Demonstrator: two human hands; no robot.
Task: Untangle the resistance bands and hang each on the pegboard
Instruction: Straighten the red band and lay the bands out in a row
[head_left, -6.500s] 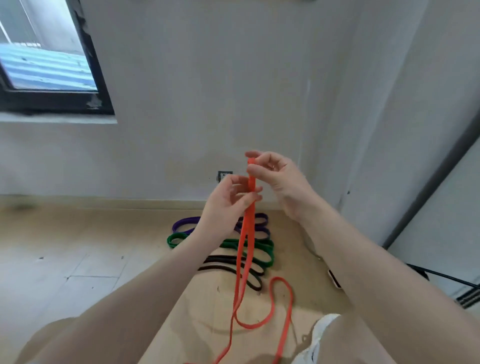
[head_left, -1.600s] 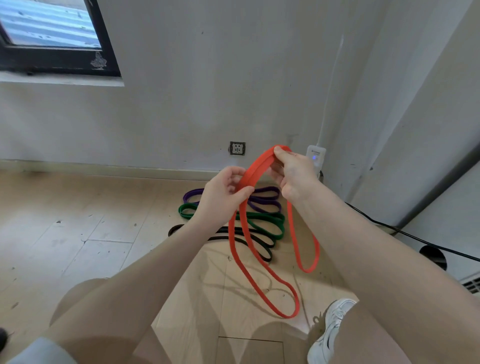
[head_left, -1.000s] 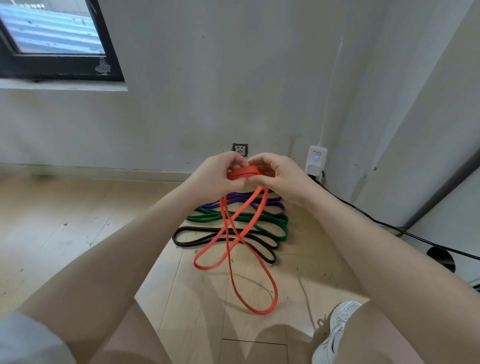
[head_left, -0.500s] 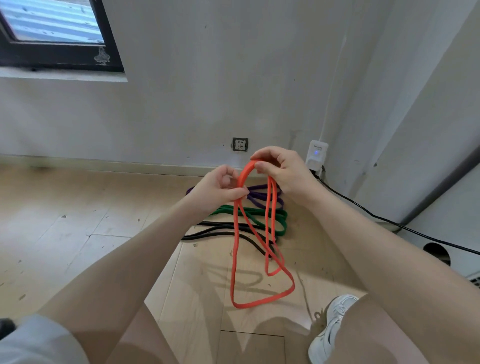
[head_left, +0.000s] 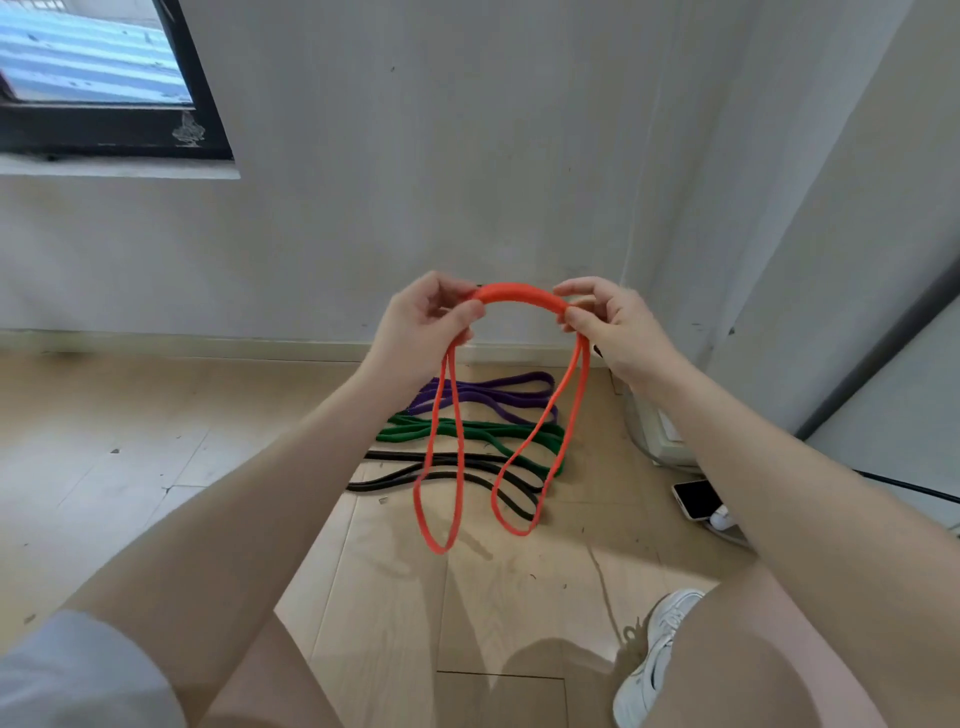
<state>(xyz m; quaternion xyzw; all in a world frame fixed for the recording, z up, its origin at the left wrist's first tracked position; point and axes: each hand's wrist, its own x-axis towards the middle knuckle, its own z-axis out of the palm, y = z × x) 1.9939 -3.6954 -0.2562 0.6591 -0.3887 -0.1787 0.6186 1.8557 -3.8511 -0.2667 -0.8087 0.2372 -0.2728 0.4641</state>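
resistance bands: orange band (head_left: 521, 296) gathered in my left hand (head_left: 423, 325) and right hand (head_left: 613, 322), both grips pinching it; purple band (head_left: 488, 387), green band (head_left: 467, 431), black band (head_left: 447, 465) on floor (head_left: 156, 441); 0 hung, pegboard unseen.

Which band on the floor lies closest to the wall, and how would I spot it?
Start at the white wall ahead and drop to the wooden floor below the hands. Three folded bands lie there in a row; the purple band is farthest, nearest the baseboard, beyond the green band and black band.

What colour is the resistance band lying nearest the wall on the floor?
Purple; the purple band shows in the head view, beyond the green band.
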